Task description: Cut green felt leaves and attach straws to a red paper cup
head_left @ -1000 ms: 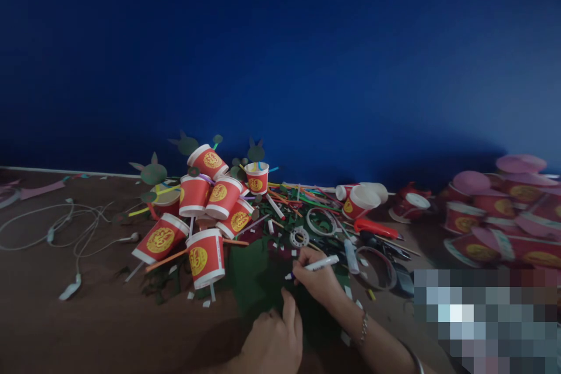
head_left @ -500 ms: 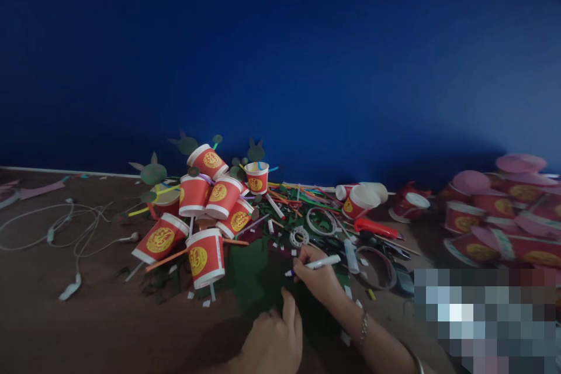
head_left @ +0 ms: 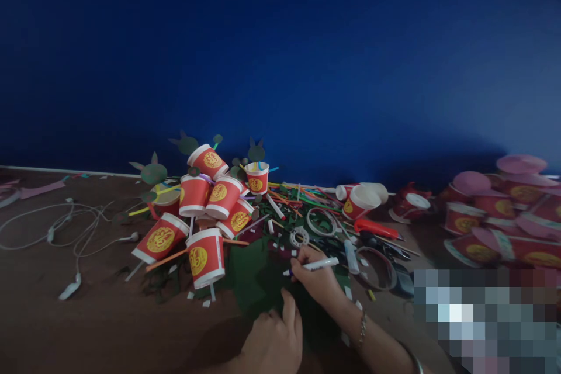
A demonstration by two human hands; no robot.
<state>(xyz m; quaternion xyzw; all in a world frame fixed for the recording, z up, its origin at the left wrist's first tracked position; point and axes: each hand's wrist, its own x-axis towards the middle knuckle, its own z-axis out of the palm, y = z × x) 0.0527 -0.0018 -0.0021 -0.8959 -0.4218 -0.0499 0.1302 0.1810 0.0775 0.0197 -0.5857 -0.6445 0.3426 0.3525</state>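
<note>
A sheet of dark green paper (head_left: 252,274) lies on the table in front of me. My left hand (head_left: 274,339) rests on its near part, index finger stretched forward onto the sheet and the other fingers partly bent, holding nothing. Above the paper, my right hand (head_left: 315,277) is closed around a white marker (head_left: 322,264). The marker lies slantwise in the grip, its purple end pointing left just over the sheet. Whether the tip touches the paper, I cannot tell. Left of the sheet stands a red paper cup (head_left: 205,258) with a yellow emblem.
Several more red cups (head_left: 162,238) with straws and green animal heads are heaped at the left. Beyond the paper lie tape rolls (head_left: 322,221), a glue bottle (head_left: 350,255), a red box cutter (head_left: 379,228) and scraps. Earphones (head_left: 72,286) lie far left; pink-topped cups (head_left: 521,193) are piled right.
My right hand and the marker have shifted very slightly to the left over the green paper. My left hand stays where it was.
</note>
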